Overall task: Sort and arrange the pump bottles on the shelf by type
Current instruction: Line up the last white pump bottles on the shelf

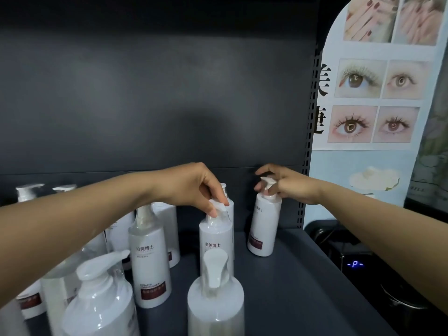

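Two white pump bottles in play on the dark shelf (291,275): centre bottle (215,236) pinched at its pump by left hand (194,187), far-right bottle (264,226), tilted and standing apart, gripped at its pump head by right hand (283,185). More white bottles crowded at left (150,260). Beauty poster (373,93) off right.

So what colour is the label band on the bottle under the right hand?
Dark red band, on a white bottle; head view.
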